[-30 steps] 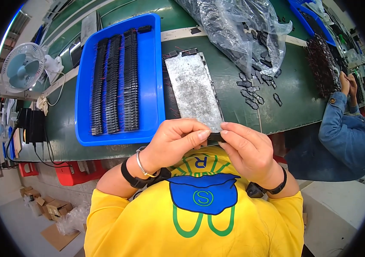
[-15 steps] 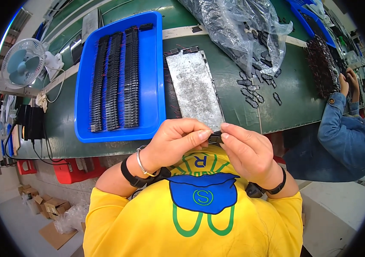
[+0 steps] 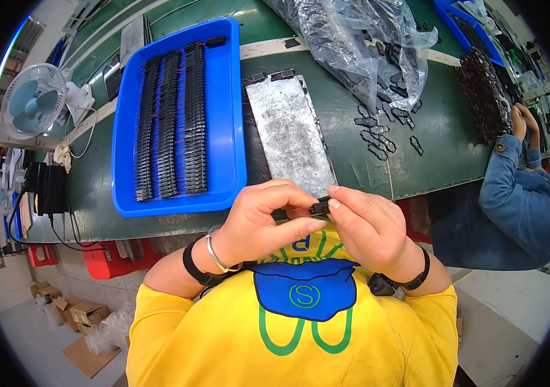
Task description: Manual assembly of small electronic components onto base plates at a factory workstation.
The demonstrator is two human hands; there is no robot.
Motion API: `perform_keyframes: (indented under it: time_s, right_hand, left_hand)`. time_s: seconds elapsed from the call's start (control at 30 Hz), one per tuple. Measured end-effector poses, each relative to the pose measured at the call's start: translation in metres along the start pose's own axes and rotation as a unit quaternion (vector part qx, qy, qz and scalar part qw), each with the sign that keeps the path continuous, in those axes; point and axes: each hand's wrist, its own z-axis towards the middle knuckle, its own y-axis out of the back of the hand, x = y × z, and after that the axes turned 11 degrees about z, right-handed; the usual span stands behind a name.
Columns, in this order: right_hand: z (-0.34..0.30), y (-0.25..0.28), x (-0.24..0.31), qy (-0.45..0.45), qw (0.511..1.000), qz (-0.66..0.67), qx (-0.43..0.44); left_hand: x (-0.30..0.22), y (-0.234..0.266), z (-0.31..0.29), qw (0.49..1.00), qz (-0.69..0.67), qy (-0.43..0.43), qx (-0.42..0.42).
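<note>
From my feed, the small black part (image 3: 320, 206) is between the hands, just off the near end of the grey plate (image 3: 291, 135) on the green counter (image 3: 362, 177). The right hand (image 3: 375, 226) has it pinched between thumb and forefinger. The left hand (image 3: 265, 209) has thumb and forefinger parted, the forefinger close to the part's left end; I can't tell whether its other fingers grasp anything. A thin red wire (image 3: 299, 208) shows between them. I'd judge the part light and stiff, probably smooth enough to slip, with the wire its fragile bit, so I'd take hold by the long sides of the black body and leave the wire unstrained. As for writing, the yellow shirt (image 3: 210, 335) carries blue and green letters, one ringed on a blue patch; I make out no label on the part, plate or blue tray (image 3: 224, 148).
</note>
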Motion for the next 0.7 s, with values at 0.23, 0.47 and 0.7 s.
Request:
perform_keyframes:
  time_s: [0.23, 0.47, 0.7]
  right_hand:
    - [-0.003, -0.009, -0.005, 0.015, 0.999, 0.003, -0.032]
    - [0.0, -0.002, -0.004, -0.164, 0.961, 0.213, -0.059]
    - [-0.004, -0.004, -0.014, -0.196, 0.936, 0.291, -0.024]
  left_hand:
    - [0.002, -0.003, 0.0, 0.994, 0.084, -0.034, -0.058]
    - [0.005, -0.001, 0.002, 0.983, 0.112, -0.118, -0.089]
    - [0.008, 0.001, 0.003, 0.977, 0.127, -0.149, -0.082]
